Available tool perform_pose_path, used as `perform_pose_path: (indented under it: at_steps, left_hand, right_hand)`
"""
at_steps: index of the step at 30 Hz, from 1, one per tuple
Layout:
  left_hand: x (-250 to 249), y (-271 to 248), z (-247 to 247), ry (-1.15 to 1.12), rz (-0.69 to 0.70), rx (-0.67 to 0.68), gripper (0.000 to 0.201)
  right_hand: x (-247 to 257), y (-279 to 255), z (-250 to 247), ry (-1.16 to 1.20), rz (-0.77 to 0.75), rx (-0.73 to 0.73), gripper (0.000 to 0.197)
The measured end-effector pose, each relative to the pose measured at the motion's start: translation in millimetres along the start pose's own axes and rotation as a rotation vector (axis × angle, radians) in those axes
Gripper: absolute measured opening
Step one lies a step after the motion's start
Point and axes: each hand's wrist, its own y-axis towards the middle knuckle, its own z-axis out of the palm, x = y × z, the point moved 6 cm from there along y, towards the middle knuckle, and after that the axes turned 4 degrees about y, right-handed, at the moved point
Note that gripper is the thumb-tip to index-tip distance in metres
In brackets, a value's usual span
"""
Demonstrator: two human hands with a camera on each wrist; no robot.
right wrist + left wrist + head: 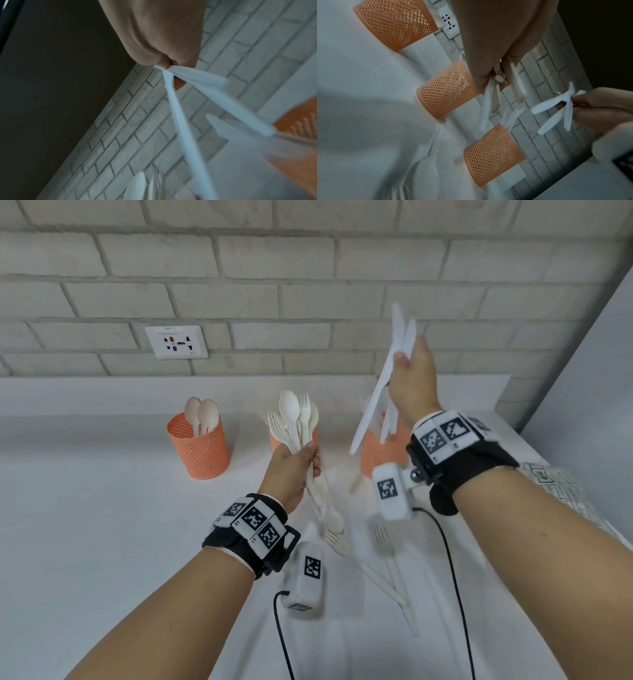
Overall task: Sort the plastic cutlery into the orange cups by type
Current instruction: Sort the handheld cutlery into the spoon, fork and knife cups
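Three orange mesh cups stand in a row on the white counter. The left cup (198,445) holds spoons. The middle cup (275,440) is mostly hidden behind my left hand (296,463), which grips a mixed bundle of spoons and forks (294,416) upright in front of it. My right hand (411,371) is raised above the right cup (380,453) and pinches a few white knives (380,392) that fan out, their lower ends pointing down towards that cup. The right cup (493,152) has knives in it. In the right wrist view the knives (181,121) are blurred.
Loose forks, a spoon and knives (370,556) lie on the counter between my forearms. A wall socket (176,341) sits on the brick wall behind. A printed paper sheet (561,487) lies at the right edge. Black cables trail from both wrist cameras.
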Motion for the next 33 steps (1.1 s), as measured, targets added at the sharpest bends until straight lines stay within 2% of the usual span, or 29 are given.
perform_pose_path:
  at_steps: [3,6,8,13,16,17,19,22,24,25,29,31,33]
  left_hand:
    - [0.4,0.3,2.2,-0.043,-0.004,0.011,0.020]
    - [-0.7,1.5,3.4,-0.056,-0.017,0.036,0.021]
    - [-2.5,0.1,4.6,-0.057,-0.019,0.073,0.021]
    - [-4.7,-3.4,4.5,-0.109,-0.031,0.161,0.016]
    - [-5.7,-4.4,5.3,-0.133,-0.042,0.213,0.010]
    - [-5.9,-5.1,5.5,-0.137,-0.050,0.222,0.010]
    - [-5.2,-5.5,6.0,-0.157,-0.079,0.230,0.010]
    - [-5.6,-3.4,7.9,-0.230,-0.103,0.208,0.007]
    - [-6.6,-0.2,5.8,-0.246,-0.094,0.147,0.003]
    - [-7.8,1.7,2.7,-0.242,-0.082,0.108,0.005]
    - [-13.5,10.0,-10.0,-0.285,-0.041,0.028,0.013]
    - [-16.8,12.7,-14.6,-0.311,-0.013,0.020,0.012]
    - [-19.3,11.6,-17.2,-0.348,-0.009,0.023,0.009]
  right_hand:
    - [19.0,18.3,-5.6,-0.035,-0.262,-0.063,0.031]
    - [0.4,17.0,6.5,-0.101,-0.342,0.001,0.034]
    - [-24.6,12.4,12.5,-0.112,-0.304,0.021,0.033]
    - [-86.3,8.1,12.6,-0.069,0.006,0.071,0.033]
    - [-94.7,5.5,13.1,-0.099,0.080,0.143,0.042]
    - [-89.7,5.7,12.3,-0.127,0.045,0.135,0.045]
    - [-67.5,3.9,10.5,-0.197,-0.123,0.070,0.049]
    - [-30.9,-12.7,18.4,-0.193,-0.323,0.074,0.037]
    - [-19.9,-30.4,31.4,-0.142,-0.330,0.218,0.021]
    - [-19.9,-40.5,39.6,-0.125,-0.271,0.337,0.017]
    - [-45.6,-99.3,69.4,-0.131,0.219,0.963,0.027]
    - [-49.9,-118.1,73.6,0.034,0.360,1.079,0.045]
    - [-52.5,-123.1,75.1,0.147,0.407,1.086,0.063]
